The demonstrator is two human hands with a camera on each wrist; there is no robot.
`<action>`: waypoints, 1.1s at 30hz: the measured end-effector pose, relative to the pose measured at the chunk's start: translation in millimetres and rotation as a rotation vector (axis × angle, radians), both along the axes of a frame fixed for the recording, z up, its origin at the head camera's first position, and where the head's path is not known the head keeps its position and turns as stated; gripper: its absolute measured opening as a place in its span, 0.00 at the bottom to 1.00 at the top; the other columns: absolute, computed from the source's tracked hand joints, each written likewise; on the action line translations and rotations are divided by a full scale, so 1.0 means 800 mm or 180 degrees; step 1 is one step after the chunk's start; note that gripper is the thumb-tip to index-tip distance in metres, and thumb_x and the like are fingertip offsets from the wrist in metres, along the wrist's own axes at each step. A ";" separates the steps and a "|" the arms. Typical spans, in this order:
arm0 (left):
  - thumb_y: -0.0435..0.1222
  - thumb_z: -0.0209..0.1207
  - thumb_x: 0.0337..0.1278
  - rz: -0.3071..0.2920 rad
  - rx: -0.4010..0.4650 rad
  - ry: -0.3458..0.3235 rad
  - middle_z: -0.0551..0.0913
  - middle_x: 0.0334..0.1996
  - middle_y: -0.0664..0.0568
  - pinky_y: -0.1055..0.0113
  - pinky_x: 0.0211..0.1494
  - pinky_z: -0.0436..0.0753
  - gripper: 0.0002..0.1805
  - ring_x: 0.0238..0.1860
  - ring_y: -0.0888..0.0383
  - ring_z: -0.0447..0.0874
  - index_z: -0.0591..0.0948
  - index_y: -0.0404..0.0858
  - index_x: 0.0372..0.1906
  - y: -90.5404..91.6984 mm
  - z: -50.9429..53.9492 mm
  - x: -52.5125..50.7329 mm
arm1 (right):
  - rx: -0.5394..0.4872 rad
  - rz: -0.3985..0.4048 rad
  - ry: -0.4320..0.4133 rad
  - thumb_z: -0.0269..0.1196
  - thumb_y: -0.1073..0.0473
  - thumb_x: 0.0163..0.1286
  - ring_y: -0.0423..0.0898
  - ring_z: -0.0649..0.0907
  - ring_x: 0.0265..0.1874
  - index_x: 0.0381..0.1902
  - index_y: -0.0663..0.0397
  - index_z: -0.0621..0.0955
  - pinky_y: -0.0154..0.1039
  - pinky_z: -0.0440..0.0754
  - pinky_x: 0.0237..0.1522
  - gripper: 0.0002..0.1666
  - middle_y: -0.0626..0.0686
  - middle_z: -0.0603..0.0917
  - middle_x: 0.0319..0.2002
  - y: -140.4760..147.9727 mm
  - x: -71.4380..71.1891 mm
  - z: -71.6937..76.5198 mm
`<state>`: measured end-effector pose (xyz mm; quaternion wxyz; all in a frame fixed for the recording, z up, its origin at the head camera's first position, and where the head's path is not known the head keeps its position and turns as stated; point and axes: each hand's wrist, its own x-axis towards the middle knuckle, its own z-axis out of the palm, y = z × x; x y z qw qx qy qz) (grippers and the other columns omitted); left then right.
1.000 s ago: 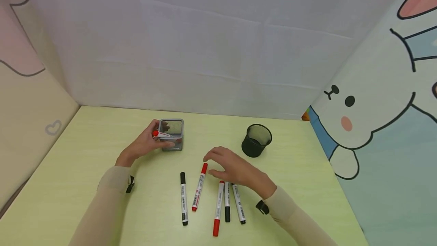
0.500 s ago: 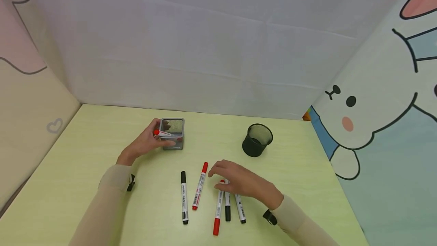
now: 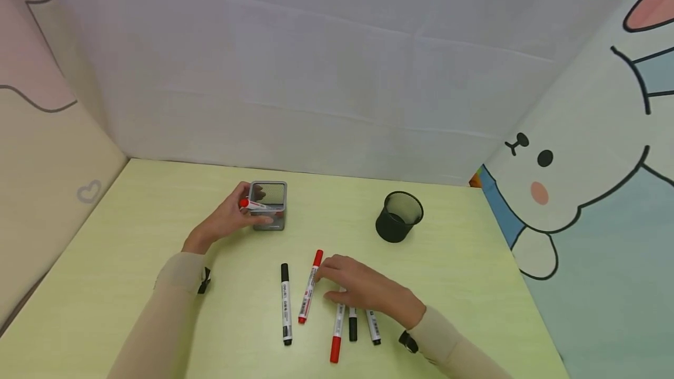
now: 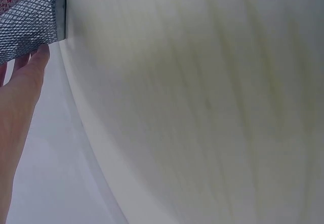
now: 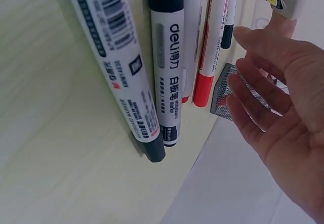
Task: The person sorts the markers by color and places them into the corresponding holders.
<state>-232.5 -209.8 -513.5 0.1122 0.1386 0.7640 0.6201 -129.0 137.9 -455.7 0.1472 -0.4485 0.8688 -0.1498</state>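
Left edge: the table met a pale wall marked with a small heart.
My left hand: it gripped the mesh holder, thumb across the near side, fingers behind.
Inside the holder: a red-capped marker leaned, its cap poking past the left rim.
Far edge: a white cloth hung behind the table.
Black-capped marker: it lay nearer me than the holder.
Red-ended marker: it lay at my right fingertips; whether they touched it, I couldn't tell.
My right hand: fingers relaxed and loosely bent, it hid the far ends of a red marker, a middle black marker and a right black marker.
Writing: the middle one read "deli 得力", "白板笔" and "whiteboard marker"; the right one bore a barcode.
Room: bare tabletop ran from the holder to the black cup, then on rightward.
Right edge: a rabbit-printed wall slanted alongside.
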 end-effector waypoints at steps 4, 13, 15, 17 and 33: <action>0.31 0.75 0.54 -0.0013 0.0033 0.0025 0.70 0.64 0.31 0.73 0.54 0.80 0.42 0.57 0.51 0.79 0.60 0.33 0.66 0.001 0.000 -0.001 | 0.0049 0.0007 0.0057 0.70 0.58 0.71 0.43 0.77 0.60 0.60 0.48 0.81 0.35 0.73 0.67 0.21 0.47 0.80 0.61 -0.004 -0.001 -0.002; 0.32 0.76 0.53 -0.0003 0.0000 0.0018 0.71 0.63 0.32 0.74 0.56 0.79 0.43 0.58 0.50 0.77 0.60 0.34 0.66 0.001 -0.003 -0.002 | 0.0081 0.0116 0.0157 0.69 0.60 0.72 0.44 0.76 0.64 0.61 0.48 0.81 0.36 0.70 0.70 0.21 0.47 0.79 0.63 -0.017 -0.006 -0.014; 0.32 0.76 0.53 0.0005 -0.0005 0.0013 0.71 0.63 0.32 0.74 0.56 0.78 0.43 0.58 0.50 0.76 0.60 0.35 0.66 0.001 -0.002 -0.002 | 0.0063 0.0163 0.0182 0.69 0.61 0.72 0.44 0.76 0.64 0.60 0.49 0.81 0.36 0.69 0.70 0.20 0.48 0.80 0.62 -0.019 -0.007 -0.016; 0.32 0.76 0.53 0.0004 -0.0014 0.0015 0.71 0.63 0.32 0.74 0.56 0.78 0.43 0.58 0.50 0.76 0.60 0.35 0.66 0.001 -0.001 -0.001 | 0.0039 0.0208 0.0200 0.68 0.63 0.71 0.44 0.76 0.63 0.59 0.50 0.81 0.35 0.70 0.69 0.19 0.48 0.80 0.61 -0.021 -0.008 -0.018; 0.33 0.77 0.52 0.0022 -0.0030 0.0008 0.70 0.64 0.32 0.75 0.57 0.78 0.44 0.60 0.47 0.75 0.60 0.35 0.67 0.001 -0.003 -0.003 | 0.0221 0.0455 0.0442 0.64 0.63 0.75 0.41 0.79 0.58 0.54 0.47 0.85 0.30 0.70 0.67 0.12 0.47 0.83 0.55 -0.035 -0.011 -0.027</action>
